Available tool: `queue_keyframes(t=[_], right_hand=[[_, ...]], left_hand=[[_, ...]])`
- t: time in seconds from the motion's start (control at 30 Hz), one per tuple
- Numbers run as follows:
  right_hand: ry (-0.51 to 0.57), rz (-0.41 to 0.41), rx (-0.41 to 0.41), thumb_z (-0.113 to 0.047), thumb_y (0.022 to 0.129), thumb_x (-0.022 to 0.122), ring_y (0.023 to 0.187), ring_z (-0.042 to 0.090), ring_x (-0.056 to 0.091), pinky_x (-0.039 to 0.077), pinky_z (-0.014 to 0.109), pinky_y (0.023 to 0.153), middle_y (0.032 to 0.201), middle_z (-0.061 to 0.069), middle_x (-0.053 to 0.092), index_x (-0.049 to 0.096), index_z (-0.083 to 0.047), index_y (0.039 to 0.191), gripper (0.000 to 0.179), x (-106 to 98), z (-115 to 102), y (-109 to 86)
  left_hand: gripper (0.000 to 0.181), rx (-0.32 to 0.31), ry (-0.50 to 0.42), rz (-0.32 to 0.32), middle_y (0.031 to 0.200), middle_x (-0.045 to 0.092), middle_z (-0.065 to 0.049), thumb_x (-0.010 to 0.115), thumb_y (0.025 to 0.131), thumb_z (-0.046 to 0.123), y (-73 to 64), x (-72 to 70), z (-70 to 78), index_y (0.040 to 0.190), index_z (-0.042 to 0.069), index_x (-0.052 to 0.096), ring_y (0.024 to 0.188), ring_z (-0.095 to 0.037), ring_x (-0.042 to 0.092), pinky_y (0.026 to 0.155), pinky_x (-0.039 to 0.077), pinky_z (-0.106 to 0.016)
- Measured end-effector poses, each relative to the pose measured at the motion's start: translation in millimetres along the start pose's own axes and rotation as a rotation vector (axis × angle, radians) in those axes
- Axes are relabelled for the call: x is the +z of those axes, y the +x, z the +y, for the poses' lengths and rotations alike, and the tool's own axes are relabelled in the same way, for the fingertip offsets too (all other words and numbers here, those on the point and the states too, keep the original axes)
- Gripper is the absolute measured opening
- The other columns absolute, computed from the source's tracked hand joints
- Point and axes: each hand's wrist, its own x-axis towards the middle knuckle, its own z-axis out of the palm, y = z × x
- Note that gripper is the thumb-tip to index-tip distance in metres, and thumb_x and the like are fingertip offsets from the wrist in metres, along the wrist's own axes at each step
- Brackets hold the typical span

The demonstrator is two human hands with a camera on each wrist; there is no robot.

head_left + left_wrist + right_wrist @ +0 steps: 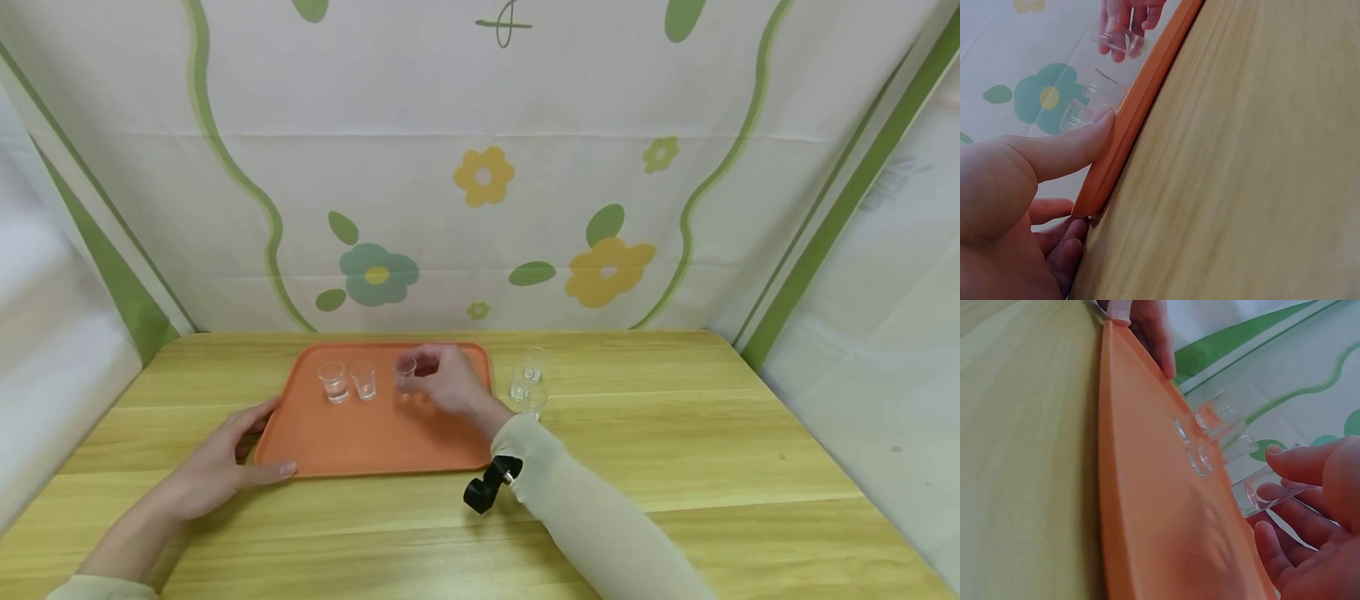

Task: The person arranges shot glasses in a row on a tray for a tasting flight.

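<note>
An orange tray (360, 442) lies on the wooden table with two small clear shot glasses (333, 383) standing side by side near its back left. My left hand (213, 467) holds the tray at its left front corner. In the left wrist view its thumb (1079, 144) lies along the orange rim, and the other fingers reach round the corner. Over the back middle of the tray, my right hand (446, 379) pinches a third shot glass (1260, 490) between thumb and fingers. Whether that glass's base touches the tray, I cannot tell.
Right of the tray, three more clear glasses (534, 400) stand close together on the table (675, 467). A white cloth (420, 200) with printed flowers rises behind the table's back edge. A black wrist mount (491, 483) sticks out from the right sleeve.
</note>
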Motion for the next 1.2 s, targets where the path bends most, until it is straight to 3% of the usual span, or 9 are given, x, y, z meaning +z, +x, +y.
queue_keyframes(t=[0.1, 0.2, 0.33, 0.5, 0.73, 1.2], right_hand=[[0.021, -0.002, 0.037, -0.014, 0.092, 0.084, 0.093, 0.012, 0.068, 0.054, 0.026, 0.069, 0.109, -0.001, 0.079, 0.081, -0.017, 0.114, 0.022, 5.0, 5.1, 2.5], [0.037, 0.004, 0.063, -0.013, 0.091, 0.085, 0.094, 0.013, 0.068, 0.053, 0.027, 0.07, 0.108, -0.002, 0.079, 0.082, -0.018, 0.112, 0.022, 8.4, 8.7, 4.4], [0.038, 0.013, 0.068, -0.012, 0.089, 0.086, 0.096, 0.011, 0.068, 0.052, 0.025, 0.074, 0.108, -0.002, 0.079, 0.083, -0.016, 0.112, 0.023, 11.9, 11.1, 6.2], [0.047, 0.02, 0.065, -0.013, 0.089, 0.087, 0.096, 0.009, 0.069, 0.054, 0.023, 0.078, 0.108, -0.002, 0.08, 0.082, -0.015, 0.113, 0.024, 15.8, 11.2, 7.3], [0.052, 0.03, 0.066, -0.012, 0.089, 0.087, 0.096, 0.007, 0.069, 0.056, 0.022, 0.08, 0.107, -0.003, 0.08, 0.083, -0.015, 0.113, 0.025, 22.0, 11.8, 9.8], [0.053, 0.025, 0.086, -0.011, 0.09, 0.085, 0.093, 0.006, 0.069, 0.055, 0.022, 0.078, 0.104, -0.004, 0.08, 0.083, -0.016, 0.112, 0.023, 24.6, 6.4, 11.7]], left_hand=[[0.1, 0.001, 0.005, -0.003, 0.151, 0.043, -0.03, 0.08, 0.096, 0.029, 0.4, 0.7, 1.1, 0.167, -0.006, 0.018, 0.129, -0.044, 0.055, 0.091, 0.048, -0.032], [0.101, -0.011, 0.002, -0.008, 0.152, 0.042, -0.03, 0.08, 0.096, 0.03, 1.3, 0.9, 1.7, 0.167, -0.005, 0.018, 0.13, -0.043, 0.054, 0.09, 0.049, -0.031], [0.1, -0.018, -0.005, -0.012, 0.153, 0.041, -0.03, 0.08, 0.096, 0.03, 1.3, 0.5, 1.8, 0.167, -0.004, 0.018, 0.13, -0.044, 0.054, 0.088, 0.048, -0.028], [0.1, -0.015, 0.001, -0.008, 0.153, 0.041, -0.031, 0.08, 0.096, 0.029, 0.1, -0.1, 0.6, 0.167, -0.005, 0.018, 0.13, -0.046, 0.053, 0.09, 0.048, -0.032], [0.101, -0.006, 0.017, 0.003, 0.15, 0.044, -0.03, 0.081, 0.096, 0.029, -0.2, -0.2, -0.4, 0.167, -0.006, 0.019, 0.13, -0.047, 0.055, 0.086, 0.047, -0.018], [0.099, 0.02, 0.018, 0.014, 0.149, 0.045, -0.03, 0.081, 0.095, 0.026, 0.8, 1.3, -3.2, 0.166, -0.006, 0.02, 0.128, -0.045, 0.056, 0.085, 0.046, -0.017]])
